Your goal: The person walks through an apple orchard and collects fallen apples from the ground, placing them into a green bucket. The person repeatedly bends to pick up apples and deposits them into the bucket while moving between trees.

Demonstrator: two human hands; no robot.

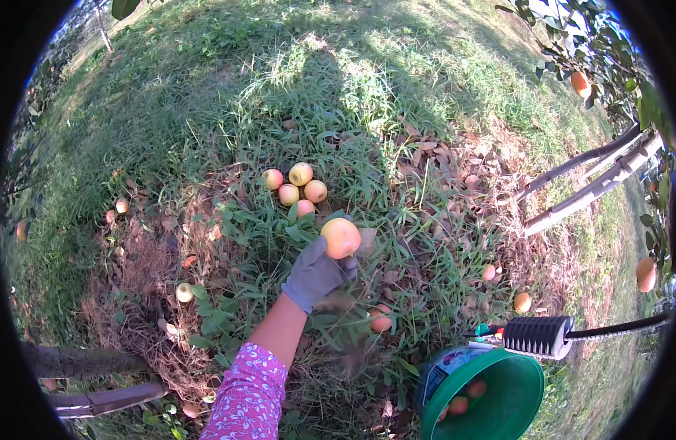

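Note:
My left hand, in a grey glove with a pink flowered sleeve behind it, is closed around a yellow-pink apple. Just beyond it, a cluster of several apples lies in the grass, and another apple sits at its near side, partly behind leaves. Below and right of the hand, a reddish apple is half sunk in grass. A green bucket at the lower right is tilted, its mouth toward me, with several apples inside. My right hand does not show.
A black ribbed piece on a dark rod lies over the bucket's rim. Wooden props slant in at right, and trunks at lower left. A pale apple lies at left. Apples hang on branches at right.

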